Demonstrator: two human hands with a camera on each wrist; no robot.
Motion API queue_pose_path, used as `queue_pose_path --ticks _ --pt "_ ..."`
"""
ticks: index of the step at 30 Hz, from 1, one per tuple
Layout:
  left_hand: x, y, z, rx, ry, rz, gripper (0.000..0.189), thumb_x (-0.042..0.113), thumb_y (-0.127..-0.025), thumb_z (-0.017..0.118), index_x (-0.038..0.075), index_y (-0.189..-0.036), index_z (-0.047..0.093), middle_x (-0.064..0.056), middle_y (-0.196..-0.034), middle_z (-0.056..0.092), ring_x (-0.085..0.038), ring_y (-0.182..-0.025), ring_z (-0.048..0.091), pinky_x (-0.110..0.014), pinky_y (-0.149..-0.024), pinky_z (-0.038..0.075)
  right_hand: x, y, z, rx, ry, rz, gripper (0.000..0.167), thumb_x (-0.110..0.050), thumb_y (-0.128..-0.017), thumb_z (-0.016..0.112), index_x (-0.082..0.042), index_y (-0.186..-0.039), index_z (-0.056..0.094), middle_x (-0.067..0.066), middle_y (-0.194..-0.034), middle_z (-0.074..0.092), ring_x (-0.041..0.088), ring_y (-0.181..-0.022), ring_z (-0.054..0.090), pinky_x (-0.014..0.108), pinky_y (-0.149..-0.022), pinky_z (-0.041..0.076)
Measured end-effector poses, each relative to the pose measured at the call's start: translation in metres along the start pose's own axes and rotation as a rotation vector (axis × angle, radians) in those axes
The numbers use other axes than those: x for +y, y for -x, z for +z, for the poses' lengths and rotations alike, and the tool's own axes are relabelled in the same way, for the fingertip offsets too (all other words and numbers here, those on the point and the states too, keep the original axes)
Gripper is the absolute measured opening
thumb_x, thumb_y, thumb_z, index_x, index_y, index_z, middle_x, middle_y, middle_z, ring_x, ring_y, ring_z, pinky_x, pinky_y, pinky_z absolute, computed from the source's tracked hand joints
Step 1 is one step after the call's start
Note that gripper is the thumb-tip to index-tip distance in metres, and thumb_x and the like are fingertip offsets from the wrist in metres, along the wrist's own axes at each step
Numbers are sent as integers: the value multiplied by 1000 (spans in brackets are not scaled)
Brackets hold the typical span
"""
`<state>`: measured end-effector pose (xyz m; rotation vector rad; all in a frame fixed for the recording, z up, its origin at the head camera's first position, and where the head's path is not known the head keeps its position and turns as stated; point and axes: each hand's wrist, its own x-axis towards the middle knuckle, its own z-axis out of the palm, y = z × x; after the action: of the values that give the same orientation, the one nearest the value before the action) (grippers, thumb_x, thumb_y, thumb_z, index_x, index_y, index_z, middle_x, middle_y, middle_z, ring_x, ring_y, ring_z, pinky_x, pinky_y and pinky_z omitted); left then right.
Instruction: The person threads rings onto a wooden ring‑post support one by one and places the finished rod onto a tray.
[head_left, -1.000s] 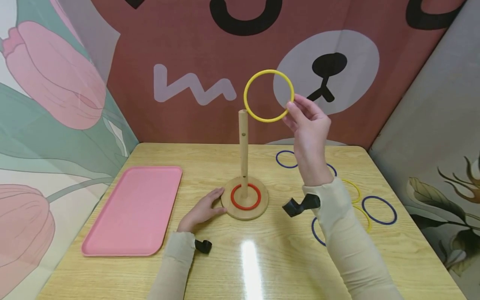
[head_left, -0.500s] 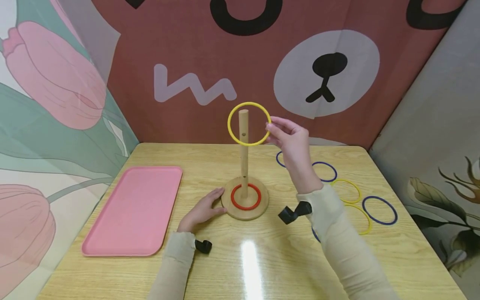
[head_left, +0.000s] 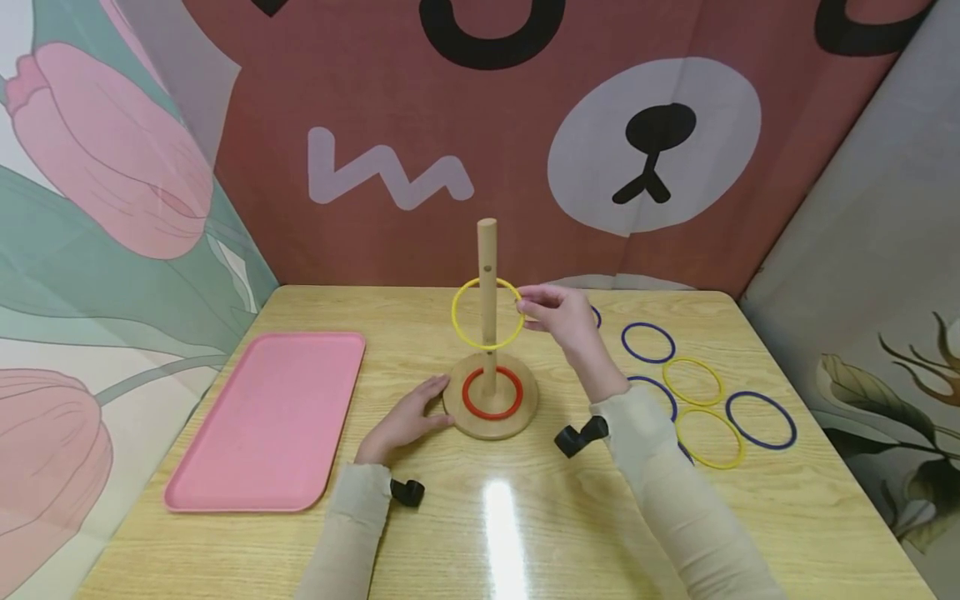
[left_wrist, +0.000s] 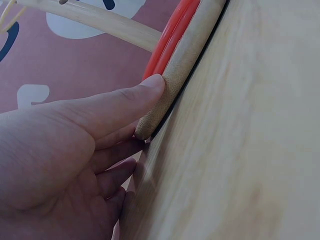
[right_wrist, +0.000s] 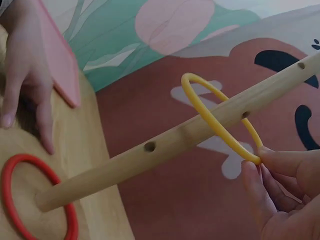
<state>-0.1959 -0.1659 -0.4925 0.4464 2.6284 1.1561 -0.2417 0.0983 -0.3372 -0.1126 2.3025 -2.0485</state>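
Observation:
My right hand pinches a yellow ring at its right edge between thumb and fingertips. The ring encircles the upright wooden post partway down, tilted, as the right wrist view also shows. At the post's foot, red rings, stacked as two bands in the left wrist view, lie on the round wooden base. My left hand rests against the base's left edge, fingers fairly straight and spread; its thumb touches the rim beside the red rings.
Right of the post, several loose rings lie on the wooden table, among them a blue ring and a yellow ring. A pink tray lies on the left. A printed cloth hangs behind the table.
My right hand has come left and down with the yellow ring, from above and right of the post's top to partway down it. The left hand has stayed at the base.

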Motion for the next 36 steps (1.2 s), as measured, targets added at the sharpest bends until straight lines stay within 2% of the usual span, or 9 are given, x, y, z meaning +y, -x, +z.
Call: queue_pose_path --ticks 6,9,15,25,31,36 --pt "-1 -1 0 0 -2 0 77 29 -90 70 9 -152 30 -14 -160 24 -32 -150 19 -50 -122 19 22 -5 1 -58 117 32 30 -7 -91 67 4 -119 66 16 -107 69 5 -84 64 31 -79 61" --pt "0 -1 0 -1 1 -6 77 30 -89 70 9 -152 30 -13 -160 24 -32 -150 19 -51 -122 19 37 -9 1 -89 187 54 30 -7 -91 67 4 -118 66 21 -111 67 9 -86 65 33 -80 61" --pt "0 -1 0 -3 -2 -13 77 31 -90 69 10 -152 30 -13 -161 24 -32 -150 19 -51 -122 18 69 -12 2 -144 291 98 26 -5 -91 66 5 -115 68 21 -106 69 14 -83 67 33 -77 61" --pt "-1 -1 1 -4 -6 -17 76 29 -90 69 10 -152 30 -13 -160 24 -32 -150 18 -51 -122 19 107 -11 10 -106 448 138 19 -5 -89 67 1 -106 73 17 -100 72 9 -68 65 27 -67 60" --pt "-1 -1 1 -2 -13 -15 76 29 -90 69 10 -152 30 -13 -160 24 -32 -150 19 -51 -122 19 119 -11 13 -86 472 156 17 -5 -89 68 0 -104 73 15 -97 72 6 -65 61 20 -60 57" --pt "-2 -2 1 0 -18 -7 76 30 -90 69 10 -152 31 -13 -160 25 -31 -150 20 -51 -122 20 129 -10 14 -115 442 162 17 -5 -88 69 2 -103 72 14 -94 71 6 -66 62 20 -61 58"
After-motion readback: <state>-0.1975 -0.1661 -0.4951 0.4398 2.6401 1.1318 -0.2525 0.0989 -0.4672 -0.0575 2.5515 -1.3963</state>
